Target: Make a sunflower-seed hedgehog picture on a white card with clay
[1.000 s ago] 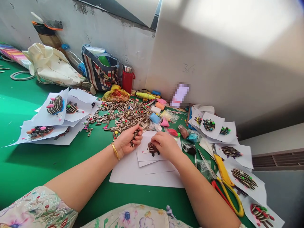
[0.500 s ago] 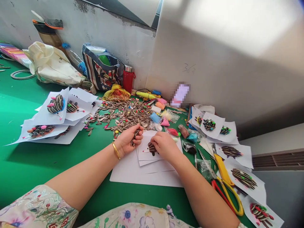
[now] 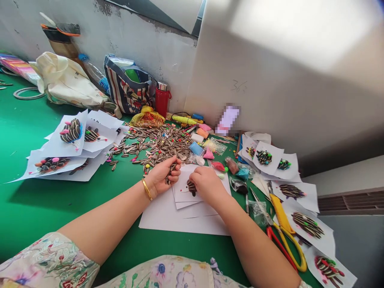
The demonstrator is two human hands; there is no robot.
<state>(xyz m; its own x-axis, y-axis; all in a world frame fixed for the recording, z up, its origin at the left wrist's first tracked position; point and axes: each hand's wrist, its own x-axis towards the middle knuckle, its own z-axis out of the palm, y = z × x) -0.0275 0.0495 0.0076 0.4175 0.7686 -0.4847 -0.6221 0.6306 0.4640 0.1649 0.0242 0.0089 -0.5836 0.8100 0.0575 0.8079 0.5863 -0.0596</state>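
My left hand (image 3: 164, 175) is closed around several striped sunflower seeds (image 3: 169, 175), its fingers curled up. Close by, my right hand (image 3: 209, 185) rests over a small seed hedgehog (image 3: 191, 187) on a white paper card (image 3: 181, 195). Its fingertips are pinched at the hedgehog's upper right side; what they hold, if anything, is hidden. A face with small red dots shows at the hedgehog's left. Beneath the card lie more white sheets (image 3: 162, 218). Beyond my hands spreads a heap of loose sunflower seeds (image 3: 168, 140).
Finished-looking seed hedgehog cards lie at left (image 3: 70, 136) and right (image 3: 309, 224). Scissors (image 3: 289, 244) and a yellow cutter (image 3: 281, 212) are beside my right forearm. Coloured clay packets (image 3: 196, 149) sit behind my right hand. A red flask (image 3: 162, 100) and bags (image 3: 127, 88) stand by the wall.
My right hand has shifted very slightly over the hedgehog. My left hand stays in place, holding the seeds.
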